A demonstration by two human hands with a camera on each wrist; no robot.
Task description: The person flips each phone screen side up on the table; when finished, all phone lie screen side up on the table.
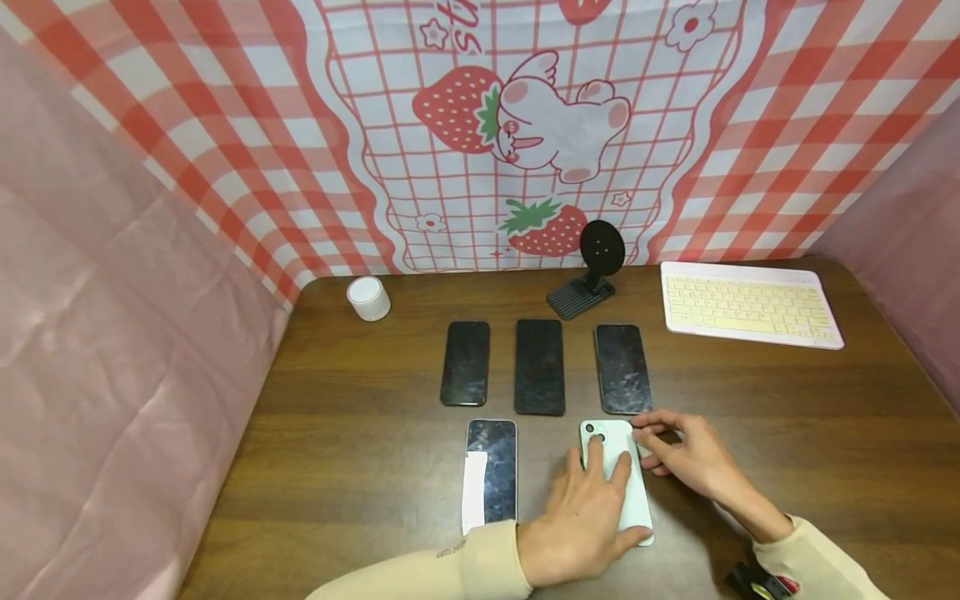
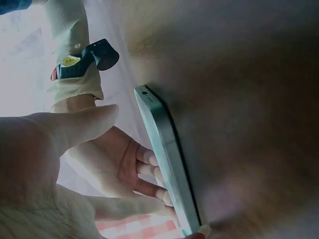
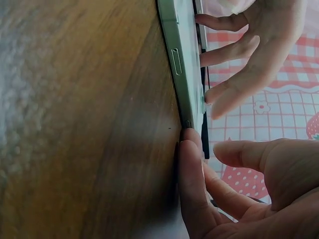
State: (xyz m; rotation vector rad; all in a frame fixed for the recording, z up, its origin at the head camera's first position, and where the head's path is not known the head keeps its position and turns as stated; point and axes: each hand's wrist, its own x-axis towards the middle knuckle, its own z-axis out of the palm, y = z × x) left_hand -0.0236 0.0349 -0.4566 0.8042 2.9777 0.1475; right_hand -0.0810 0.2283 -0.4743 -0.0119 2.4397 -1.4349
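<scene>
A mint-green phone [image 1: 637, 504] lies on the table with its back and camera lenses upward. My left hand [image 1: 576, 518] rests on it, fingertips spread over the back. At its upper right corner, my right hand [image 1: 697, 454] touches the side edge with its fingers. The right wrist view shows those fingers against the phone's side [image 3: 183, 74], the thumb apart from it. In the left wrist view the phone's lower end [image 2: 149, 99] is seen at a slant. Left of it lies a phone with a dark screen [image 1: 501, 475], partly covered by a white patch.
Farther back lie three dark-screened phones, the left [image 1: 465, 364], middle [image 1: 539, 367] and right [image 1: 624, 369]. Behind them are a black folding stand [image 1: 592, 271], a white roll [image 1: 369, 300] and a yellow-keyed keyboard [image 1: 750, 304]. A checkered cloth [image 1: 255, 125] hangs along the table's back edge.
</scene>
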